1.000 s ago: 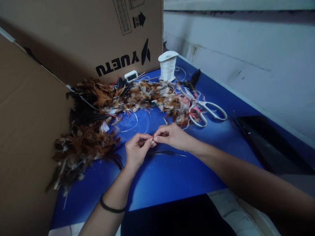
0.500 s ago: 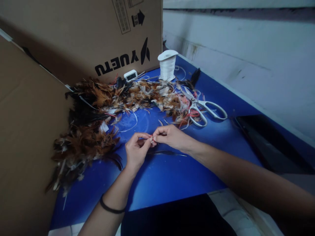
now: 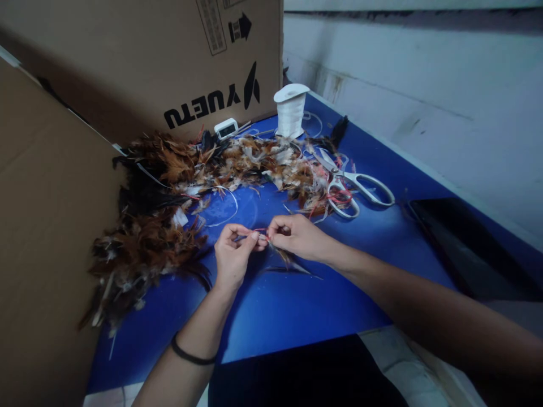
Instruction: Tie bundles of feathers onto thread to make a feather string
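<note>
My left hand (image 3: 234, 251) pinches a red string (image 3: 259, 230) between thumb and forefinger. Close beside it, my right hand (image 3: 294, 234) is closed on a small bunch of feathers (image 3: 285, 259), dark and brownish, whose tips hang below its fingers. The string runs across the short gap between both hands; how it is wound is too small to make out. Beneath lies a dark thin feather (image 3: 275, 270) on the blue table (image 3: 297, 316). Past my right hand rest silver scissors (image 3: 341, 176), their blades over loose feathers.
Brown, black and white feathers (image 3: 237, 158) lie in a curved heap at the back and left. Behind them stand a white ribbon spool (image 3: 291, 113), a small white digital timer (image 3: 226, 128) and a cardboard box (image 3: 144, 73). A dark tablet (image 3: 470, 243) lies at right.
My hands have drawn slightly apart, showing the red string between them. Feather tips now show under my right hand, where they were hidden before.
</note>
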Motion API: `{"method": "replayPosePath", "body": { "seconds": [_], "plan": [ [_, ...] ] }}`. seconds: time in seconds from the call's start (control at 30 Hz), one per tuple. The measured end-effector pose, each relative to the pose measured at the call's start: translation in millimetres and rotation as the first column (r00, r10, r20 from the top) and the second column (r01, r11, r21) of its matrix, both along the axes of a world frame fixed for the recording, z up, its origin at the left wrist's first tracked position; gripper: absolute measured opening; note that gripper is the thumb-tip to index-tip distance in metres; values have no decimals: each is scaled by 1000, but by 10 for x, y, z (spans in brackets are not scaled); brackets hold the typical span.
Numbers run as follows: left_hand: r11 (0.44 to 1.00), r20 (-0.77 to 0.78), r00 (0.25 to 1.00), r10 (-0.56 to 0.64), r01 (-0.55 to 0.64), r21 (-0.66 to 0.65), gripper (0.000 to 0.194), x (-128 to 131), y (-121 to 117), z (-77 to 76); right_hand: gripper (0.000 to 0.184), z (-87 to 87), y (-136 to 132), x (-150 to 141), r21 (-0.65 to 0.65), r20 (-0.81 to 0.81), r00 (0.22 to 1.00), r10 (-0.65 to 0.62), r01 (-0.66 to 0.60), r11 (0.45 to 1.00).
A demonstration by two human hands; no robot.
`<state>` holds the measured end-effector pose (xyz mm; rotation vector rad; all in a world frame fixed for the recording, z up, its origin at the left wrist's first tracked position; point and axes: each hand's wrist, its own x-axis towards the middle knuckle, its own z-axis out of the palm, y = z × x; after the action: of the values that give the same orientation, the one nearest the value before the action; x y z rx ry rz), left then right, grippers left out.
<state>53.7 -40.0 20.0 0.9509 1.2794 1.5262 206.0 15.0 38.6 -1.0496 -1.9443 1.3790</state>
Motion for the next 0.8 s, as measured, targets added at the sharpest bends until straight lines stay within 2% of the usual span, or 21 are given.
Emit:
{"method": "replayPosePath", "body": {
  "seconds": [0.1,0.2,0.8],
  "plan": [
    [1000,6,1000,-2,2,-1,32,-16,9,-6,10,5,10,21,122,11,1000,19,-20,992],
    [1000,-10,1000,7,-7,10,32,-34,16,-25,10,-11,25,36,166,4,999,35,-35,985],
    [995,-111,993,34,-23,99,30,-59,23,-34,10,76,50,80,176,-47,994,97,-87,981]
  ]
}}
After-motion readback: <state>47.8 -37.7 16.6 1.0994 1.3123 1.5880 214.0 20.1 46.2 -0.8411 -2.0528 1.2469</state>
